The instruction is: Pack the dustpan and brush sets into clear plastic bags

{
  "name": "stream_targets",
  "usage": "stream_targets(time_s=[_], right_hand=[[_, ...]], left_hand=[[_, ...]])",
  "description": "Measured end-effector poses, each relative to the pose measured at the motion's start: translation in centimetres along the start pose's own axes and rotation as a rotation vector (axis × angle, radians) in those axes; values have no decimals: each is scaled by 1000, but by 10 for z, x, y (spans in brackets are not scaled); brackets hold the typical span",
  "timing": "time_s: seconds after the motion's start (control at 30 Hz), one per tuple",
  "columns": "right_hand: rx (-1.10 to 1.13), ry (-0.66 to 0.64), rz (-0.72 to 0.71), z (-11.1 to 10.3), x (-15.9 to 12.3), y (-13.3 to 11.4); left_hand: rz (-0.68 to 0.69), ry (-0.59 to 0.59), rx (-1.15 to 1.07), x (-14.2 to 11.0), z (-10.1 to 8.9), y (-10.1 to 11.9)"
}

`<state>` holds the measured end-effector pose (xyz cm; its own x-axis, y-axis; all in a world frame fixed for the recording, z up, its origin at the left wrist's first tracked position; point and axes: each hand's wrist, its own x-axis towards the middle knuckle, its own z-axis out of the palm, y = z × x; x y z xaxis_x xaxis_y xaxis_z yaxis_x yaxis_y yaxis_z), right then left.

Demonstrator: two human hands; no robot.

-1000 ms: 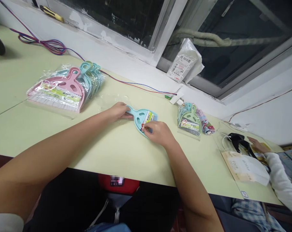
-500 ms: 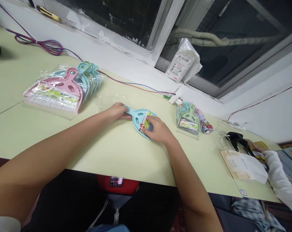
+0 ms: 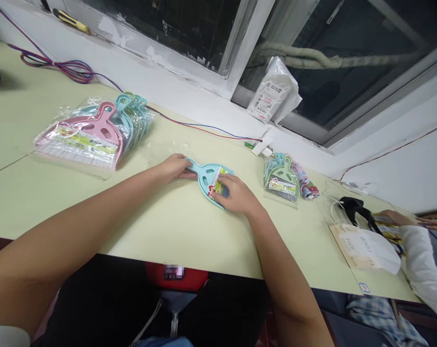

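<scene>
On the worktop [image 3: 182, 236], my left hand [image 3: 174, 167] has its fingers gripping the light-blue mini dustpan [image 3: 204, 179] by its ten-o'clock handle, seemingly to steady it; my right hand's [image 3: 237, 193] fingers curl over label [image 3: 211, 187] and brush [image 3: 225, 191], probably keeping both aligned.

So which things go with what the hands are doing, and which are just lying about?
Part of it:
blue dustpan, in the left hand
its label, under the right hand
maybe bagged dustpans

Probably just lying about:
screwdriver
coiled wires
paper bag
</scene>
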<state>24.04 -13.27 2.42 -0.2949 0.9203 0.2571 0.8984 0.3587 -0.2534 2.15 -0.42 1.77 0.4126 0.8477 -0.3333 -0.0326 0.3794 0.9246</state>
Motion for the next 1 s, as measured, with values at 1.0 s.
stream_targets(time_s=[1.0], right_hand=[[1610,397,1000,17,27,10]], left_hand=[[43,-56,-169,-7,5,10]])
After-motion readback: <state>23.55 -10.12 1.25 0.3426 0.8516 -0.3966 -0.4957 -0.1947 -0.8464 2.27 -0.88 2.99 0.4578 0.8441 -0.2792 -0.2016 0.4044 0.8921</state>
